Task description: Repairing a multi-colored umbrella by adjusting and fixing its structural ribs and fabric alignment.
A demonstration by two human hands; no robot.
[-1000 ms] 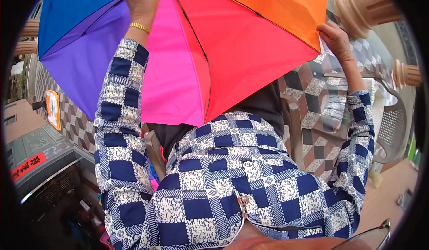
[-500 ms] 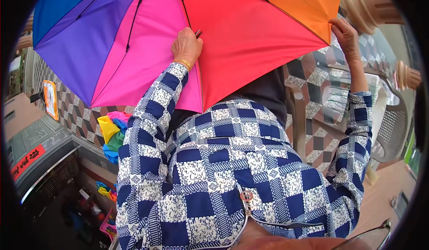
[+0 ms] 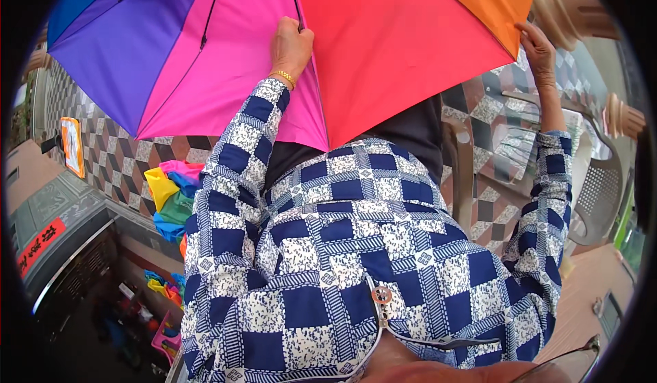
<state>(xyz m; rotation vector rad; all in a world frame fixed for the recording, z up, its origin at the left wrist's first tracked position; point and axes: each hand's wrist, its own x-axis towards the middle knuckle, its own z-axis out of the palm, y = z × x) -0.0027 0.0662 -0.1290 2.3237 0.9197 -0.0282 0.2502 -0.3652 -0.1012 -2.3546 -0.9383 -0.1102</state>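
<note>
An open rainbow umbrella (image 3: 397,47) spreads across the top of the head view, its inner side with thin dark ribs facing me. Blue, purple, pink, red and orange panels show. My left hand (image 3: 292,49) is closed on a dark umbrella rib (image 3: 298,3) near the seam between pink and red; the exact grip is partly hidden by the fingers. At the far right, the fingers of my right hand (image 3: 538,49) pinch the orange panel's edge, close to the canopy's corner. The canopy's lowest point hangs just in front of my waist.
Folded bright cloth (image 3: 176,195) lies at my left, with more coloured cloth (image 3: 164,287) and a pink basket (image 3: 166,342) below it. A plastic chair (image 3: 602,184) stands at right on the patterned tile floor (image 3: 102,143). Stone columns (image 3: 571,13) rise at the upper right.
My left hand has moved upward, away from my body, and the umbrella's lower edge has risen with it. My right hand, still at the orange edge, has shifted slightly to the right.
</note>
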